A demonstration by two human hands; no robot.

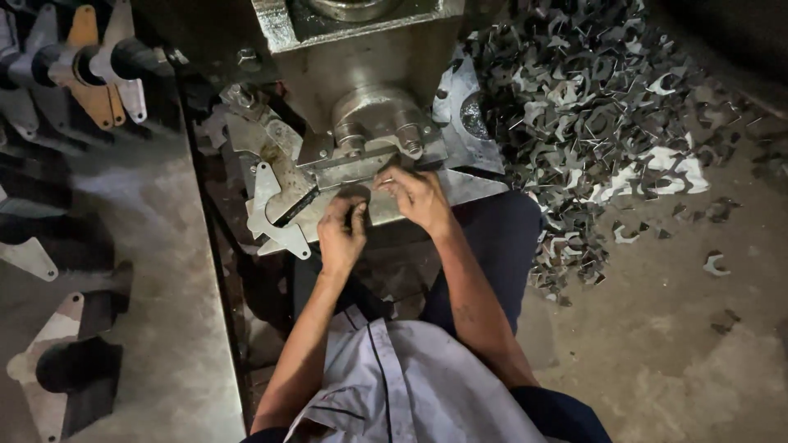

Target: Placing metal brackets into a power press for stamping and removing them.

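Head view, looking down: a person sits at a metal press (pixel 361 74), both bare hands on its bed plate (pixel 427 184). Left hand (pixel 341 234) sits near the front edge of the plate, fingers curled together and pinching a small dark flat metal piece (pixel 355 215); the piece is mostly hidden by the fingers, so its shape is unclear. Right hand (pixel 417 195) is just right of it and slightly farther, fingers bent and pressed down on the plate under the round ram (pixel 373 115); whether it pinches anything, cannot tell. The hands are close but not clearly touching. A pale flat blank (pixel 267 209) lies at the left edge of the plate, tilted, apart from both hands. Far right on the floor (pixel 681 328) is a big heap of cut scrap (pixel 583 107), with loose bits scattered near it. Left is a steel bench (pixel 164 271) carrying flat brackets with dark tubes (pixel 82 361). Judged step: placing or aligning the small piece on the die below the ram. The next move would call for seating the piece flat and square, and both hands well clear of the ram zone; fingers sit very near it now.
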